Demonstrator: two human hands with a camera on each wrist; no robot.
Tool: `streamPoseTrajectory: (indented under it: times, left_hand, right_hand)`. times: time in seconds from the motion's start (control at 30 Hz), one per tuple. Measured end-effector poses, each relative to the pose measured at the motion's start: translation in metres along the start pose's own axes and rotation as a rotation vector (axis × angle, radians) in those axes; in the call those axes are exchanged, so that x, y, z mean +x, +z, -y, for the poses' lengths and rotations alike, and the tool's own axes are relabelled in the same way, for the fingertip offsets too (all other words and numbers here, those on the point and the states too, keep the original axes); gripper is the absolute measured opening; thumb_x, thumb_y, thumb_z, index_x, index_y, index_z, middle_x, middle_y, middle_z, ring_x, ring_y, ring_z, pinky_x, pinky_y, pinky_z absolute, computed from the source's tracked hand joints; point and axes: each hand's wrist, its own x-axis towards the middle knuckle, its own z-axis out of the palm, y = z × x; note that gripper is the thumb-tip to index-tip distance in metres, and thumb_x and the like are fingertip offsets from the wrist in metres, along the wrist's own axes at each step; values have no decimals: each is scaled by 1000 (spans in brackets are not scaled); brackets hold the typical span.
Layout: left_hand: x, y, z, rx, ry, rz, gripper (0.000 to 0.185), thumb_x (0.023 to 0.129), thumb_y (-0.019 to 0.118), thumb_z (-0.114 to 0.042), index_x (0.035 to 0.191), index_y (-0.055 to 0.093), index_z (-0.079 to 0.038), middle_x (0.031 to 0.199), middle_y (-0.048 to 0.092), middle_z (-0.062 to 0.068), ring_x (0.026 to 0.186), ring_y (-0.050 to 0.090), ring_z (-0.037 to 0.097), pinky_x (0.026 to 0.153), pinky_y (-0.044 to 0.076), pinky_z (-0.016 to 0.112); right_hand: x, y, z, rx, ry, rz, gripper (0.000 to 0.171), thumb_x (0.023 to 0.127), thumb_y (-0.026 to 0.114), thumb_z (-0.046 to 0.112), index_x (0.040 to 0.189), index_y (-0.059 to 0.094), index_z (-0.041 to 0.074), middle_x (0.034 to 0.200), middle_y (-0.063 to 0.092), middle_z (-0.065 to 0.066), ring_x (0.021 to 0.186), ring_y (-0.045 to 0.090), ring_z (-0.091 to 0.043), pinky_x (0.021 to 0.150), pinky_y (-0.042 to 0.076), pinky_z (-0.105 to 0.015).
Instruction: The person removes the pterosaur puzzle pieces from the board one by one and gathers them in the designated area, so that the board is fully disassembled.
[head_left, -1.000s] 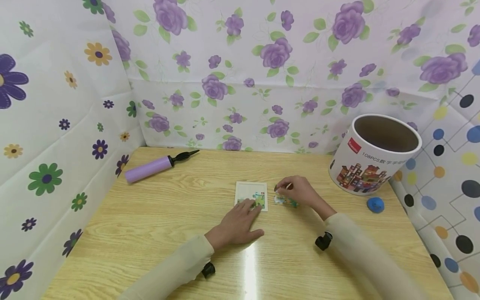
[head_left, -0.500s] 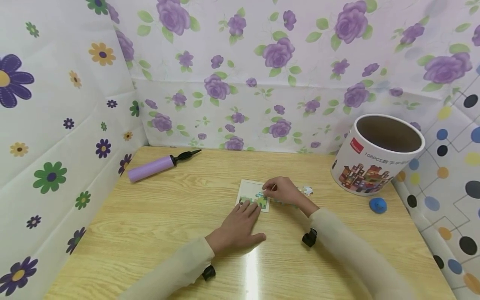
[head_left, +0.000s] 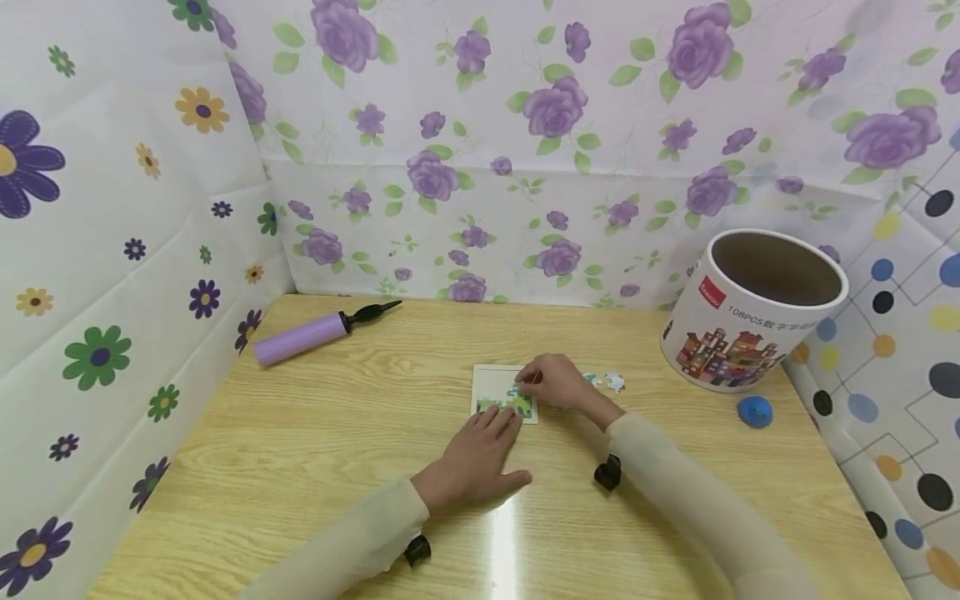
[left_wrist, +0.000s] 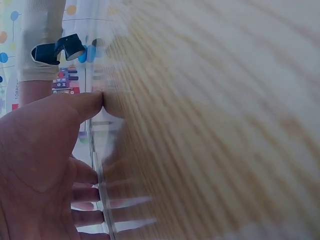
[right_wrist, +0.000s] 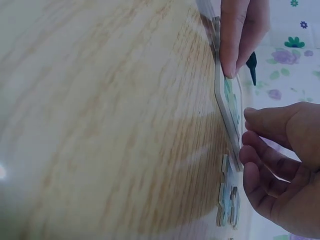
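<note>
We see left hand [head_left: 474, 454] flat, steadying puzzle board [head_left: 497, 385]; right hand [head_left: 551, 382] apparently pinches a piece there; loose pieces [head_left: 607, 382] beside it.

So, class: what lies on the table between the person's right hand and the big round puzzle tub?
In the head view, a few loose puzzle pieces lie between the right hand and the tub; the remaining stretch is bare wood.
</note>
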Motion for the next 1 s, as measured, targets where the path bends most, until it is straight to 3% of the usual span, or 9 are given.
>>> streamPoseTrajectory:
  times: [0.63, 1.0]
  left_hand:
    - [0, 1, 1, 20, -2, 1, 88, 101, 41, -68, 162, 27, -6, 167, 27, 13, 154, 25, 34, 123, 26, 47]
    - [1, 2, 1, 40, 2, -4, 89, 101, 40, -69, 162, 27, -6, 167, 27, 13, 154, 25, 34, 123, 27, 46]
  right_hand:
    - [3, 6, 1, -38, -18, 3, 10, 94, 77, 18, 101, 83, 15, 93, 75, 4, 80, 64, -7, 74, 55, -31]
    - [-1, 3, 4, 26, 3, -28, 5, 95, 74, 16, 98, 78, 16, 88, 70, 5, 79, 61, -10, 73, 53, -31]
